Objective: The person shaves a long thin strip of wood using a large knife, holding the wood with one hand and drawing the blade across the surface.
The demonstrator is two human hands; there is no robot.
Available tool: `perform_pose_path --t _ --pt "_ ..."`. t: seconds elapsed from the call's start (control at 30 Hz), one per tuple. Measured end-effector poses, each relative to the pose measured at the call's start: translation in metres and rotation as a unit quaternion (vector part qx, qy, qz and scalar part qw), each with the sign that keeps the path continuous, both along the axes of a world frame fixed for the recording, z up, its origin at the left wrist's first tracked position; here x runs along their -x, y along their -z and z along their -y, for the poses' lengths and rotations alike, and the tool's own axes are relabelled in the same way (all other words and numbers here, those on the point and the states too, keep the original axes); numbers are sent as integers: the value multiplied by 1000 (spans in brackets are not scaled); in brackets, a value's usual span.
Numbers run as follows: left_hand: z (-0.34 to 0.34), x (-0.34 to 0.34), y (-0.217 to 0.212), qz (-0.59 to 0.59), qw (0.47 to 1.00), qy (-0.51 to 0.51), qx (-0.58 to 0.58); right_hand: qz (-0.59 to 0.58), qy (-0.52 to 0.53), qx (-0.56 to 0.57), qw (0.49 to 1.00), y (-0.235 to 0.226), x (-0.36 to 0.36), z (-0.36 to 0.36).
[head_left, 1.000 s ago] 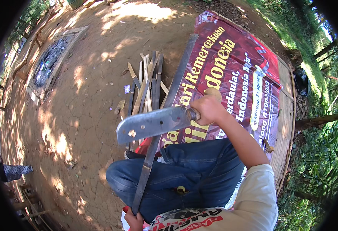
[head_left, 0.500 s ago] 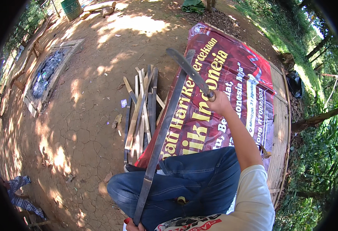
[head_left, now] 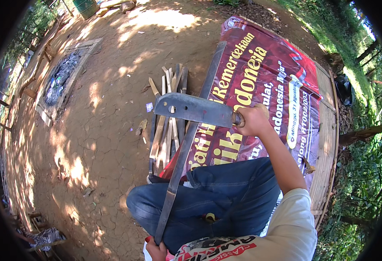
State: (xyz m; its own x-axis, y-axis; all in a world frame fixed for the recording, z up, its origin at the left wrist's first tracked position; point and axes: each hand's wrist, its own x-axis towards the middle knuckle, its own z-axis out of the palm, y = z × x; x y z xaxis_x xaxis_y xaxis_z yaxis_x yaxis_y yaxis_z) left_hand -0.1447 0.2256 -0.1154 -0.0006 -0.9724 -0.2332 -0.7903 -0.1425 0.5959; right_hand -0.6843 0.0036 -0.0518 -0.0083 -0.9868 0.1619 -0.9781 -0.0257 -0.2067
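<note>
My right hand [head_left: 255, 120] is closed around the handle of a machete [head_left: 199, 112]. Its broad dark blade, pierced with several holes, points left with the flat side showing and crosses over a long, dark bamboo strip [head_left: 178, 172]. Whether blade and strip touch, I cannot tell. The strip slants from near my waist, over my bent leg, up to the far edge of the banner. Down at the lower edge, my left hand [head_left: 157, 251] grips the strip's near end. Beyond my knee, a pile of split bamboo pieces [head_left: 159, 137] lies on the ground, partly behind the blade.
I sit on a bamboo platform [head_left: 329, 143] covered by a dark red printed banner [head_left: 282, 98]. An ash-filled fire pit [head_left: 64, 71] with a raised border lies far left. A green drum [head_left: 85, 8] stands behind it. Someone's patterned clothing [head_left: 45, 238] shows at the lower left.
The machete has come down and swung from pointing up-left to lying across the bamboo strip, its flat side now showing. My left hand keeps its grip. The whole view has shifted slightly.
</note>
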Motion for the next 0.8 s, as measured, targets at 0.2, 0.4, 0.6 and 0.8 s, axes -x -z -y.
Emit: perform_pose_path --t 0.2,0.4,0.6,0.8 --pt "-5 -9 15 -50 999 -4 -7 86 -25 21 996 7 -46 -40" --pt "-3 -7 10 -41 999 1 -1 118 -87 -72 987 -4 -105 -73" --pt "-5 -5 15 -63 998 -24 -1 157 -155 -83 972 9 -117 -75" --pt "-3 -5 23 -52 998 -21 22 125 -165 -62 976 0 -99 -38"
